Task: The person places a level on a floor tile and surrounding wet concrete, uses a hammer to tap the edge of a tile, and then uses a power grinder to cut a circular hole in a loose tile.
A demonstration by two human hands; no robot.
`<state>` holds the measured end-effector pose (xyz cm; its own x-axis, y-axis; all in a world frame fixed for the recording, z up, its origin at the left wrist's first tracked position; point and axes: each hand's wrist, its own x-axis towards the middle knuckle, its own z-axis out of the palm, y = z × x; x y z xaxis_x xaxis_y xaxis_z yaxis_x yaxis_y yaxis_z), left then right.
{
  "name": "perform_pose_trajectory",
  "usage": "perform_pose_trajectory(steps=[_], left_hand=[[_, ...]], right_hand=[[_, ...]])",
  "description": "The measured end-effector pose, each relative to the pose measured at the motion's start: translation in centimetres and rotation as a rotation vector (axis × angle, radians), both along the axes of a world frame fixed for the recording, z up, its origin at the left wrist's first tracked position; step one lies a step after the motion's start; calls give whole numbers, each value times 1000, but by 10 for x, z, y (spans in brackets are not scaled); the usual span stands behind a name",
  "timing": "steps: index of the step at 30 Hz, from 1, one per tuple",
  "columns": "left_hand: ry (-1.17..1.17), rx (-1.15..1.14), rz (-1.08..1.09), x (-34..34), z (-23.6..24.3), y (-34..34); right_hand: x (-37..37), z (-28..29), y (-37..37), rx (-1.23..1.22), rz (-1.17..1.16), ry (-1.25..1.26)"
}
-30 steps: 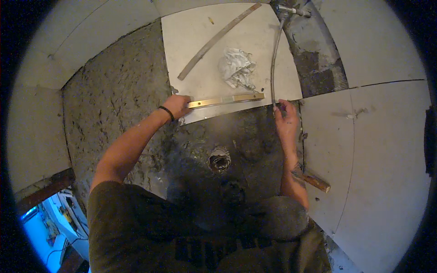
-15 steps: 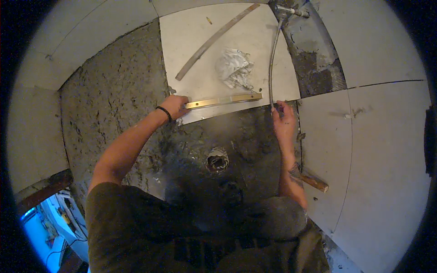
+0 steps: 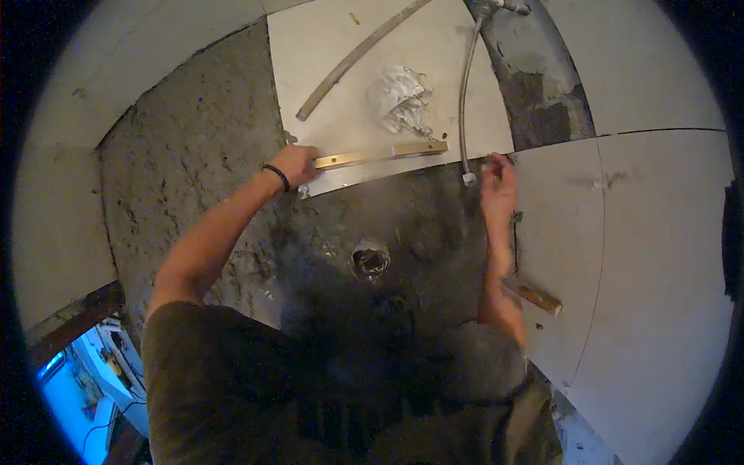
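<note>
My left hand (image 3: 294, 167) is closed on the left end of a gold-coloured bar level (image 3: 418, 149), which lies across the lower part of a white tile (image 3: 325, 46). My right hand (image 3: 498, 186) has curled fingers held apart, with nothing visible in them, just right of a loose braided hose (image 3: 463, 93) whose end fitting hangs over the tile's lower edge. A long wooden strip (image 3: 341, 70) and a crumpled white paper or cloth (image 3: 399, 97) lie on the tile. Below is rough grey mortar (image 3: 411, 217) with a round drain opening (image 3: 370, 260).
Large pale tiles (image 3: 659, 232) surround the mortar bed on the right and along the back and left. A metal valve (image 3: 508, 6) sits at the top right above a bare cement strip (image 3: 542, 101). A short wood piece (image 3: 542, 301) lies by my right forearm. A blue-lit opening shows at lower left.
My right hand has let go of the hose end and moved slightly right. My left hand still holds the level, both appearing higher in view as the view has shifted slightly.
</note>
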<state>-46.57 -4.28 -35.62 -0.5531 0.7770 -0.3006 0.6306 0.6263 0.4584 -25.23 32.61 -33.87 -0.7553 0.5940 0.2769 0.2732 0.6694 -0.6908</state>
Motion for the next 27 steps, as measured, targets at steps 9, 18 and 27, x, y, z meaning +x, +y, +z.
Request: perform_pose_trajectory(steps=[9,18,27], left_hand=[[-24,-87,1,-14,20,-14],[138,-323,292,-102,117,-106],[-329,-445,516,-74,61,-263]], right_hand=[[-3,16,-9,-72,-19,22],[3,30,-20,-17,-10,-6],[-11,35,-44,35,75,101]])
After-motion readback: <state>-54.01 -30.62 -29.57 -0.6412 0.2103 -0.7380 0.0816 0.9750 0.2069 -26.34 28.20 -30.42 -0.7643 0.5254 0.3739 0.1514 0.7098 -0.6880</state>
